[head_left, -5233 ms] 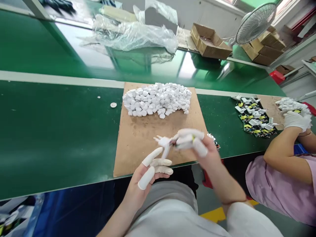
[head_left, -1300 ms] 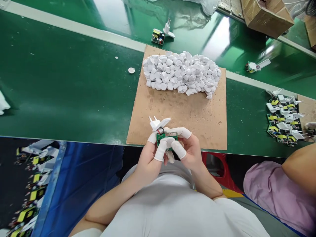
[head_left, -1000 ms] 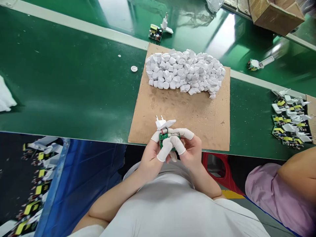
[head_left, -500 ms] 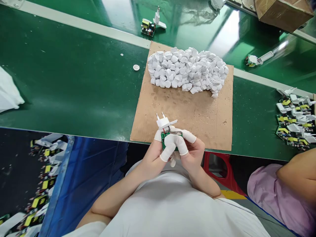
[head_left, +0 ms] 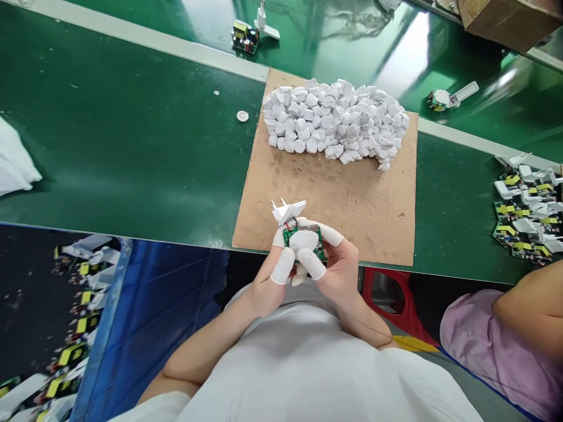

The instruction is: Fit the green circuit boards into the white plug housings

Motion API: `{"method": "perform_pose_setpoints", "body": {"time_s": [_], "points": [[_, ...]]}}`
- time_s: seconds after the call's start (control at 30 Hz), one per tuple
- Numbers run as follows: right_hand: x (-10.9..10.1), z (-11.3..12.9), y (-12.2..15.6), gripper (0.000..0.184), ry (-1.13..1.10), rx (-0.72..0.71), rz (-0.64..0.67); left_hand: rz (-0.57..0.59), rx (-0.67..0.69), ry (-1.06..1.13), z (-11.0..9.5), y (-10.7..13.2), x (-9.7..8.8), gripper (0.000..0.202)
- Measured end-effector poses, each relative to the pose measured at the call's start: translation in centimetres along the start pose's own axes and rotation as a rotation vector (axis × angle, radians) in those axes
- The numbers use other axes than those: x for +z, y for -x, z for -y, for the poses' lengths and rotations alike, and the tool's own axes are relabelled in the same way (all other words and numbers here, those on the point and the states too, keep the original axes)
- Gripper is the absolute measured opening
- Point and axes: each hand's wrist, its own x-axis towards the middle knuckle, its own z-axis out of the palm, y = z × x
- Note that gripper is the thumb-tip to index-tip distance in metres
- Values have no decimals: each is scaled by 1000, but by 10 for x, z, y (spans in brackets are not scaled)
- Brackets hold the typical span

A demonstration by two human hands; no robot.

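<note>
Both my hands wear white finger cots and meet at the table's near edge. My left hand [head_left: 272, 272] and my right hand [head_left: 332, 266] pinch one small green circuit board [head_left: 303, 241] between them. A white two-pin plug piece [head_left: 285, 211] hangs off the board's top left on short red wires. Beyond my hands lies a brown cardboard sheet [head_left: 352, 205], with a heap of several small white plastic caps [head_left: 336, 120] at its far end.
Two loose plug-and-board units lie on the green conveyor, one far left [head_left: 247, 32], one far right [head_left: 448, 98]. Several boards with plugs [head_left: 525, 211] are stacked at right by a co-worker's arm [head_left: 528, 305]. A blue bin [head_left: 65, 322] of boards stands below left. A white disc [head_left: 242, 116] is on the table.
My hands stay closed on the board and have turned it slightly, so the plug piece now tips left. The loose units on the conveyor have drifted leftward.
</note>
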Motion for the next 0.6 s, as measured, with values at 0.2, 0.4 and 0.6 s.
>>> {"method": "perform_pose_setpoints", "body": {"time_s": [0.2,0.4,0.6], "points": [[-4,2,-6,34,137,-170,141,-357,121,-67,15,0,7,77],[-14,2,-4,45,-2,-57,238,-190,91,21,5,0,9,70],[-9,1,-1,48,-109,-11,150,-197,218,-113,3,0,4,45]]}}
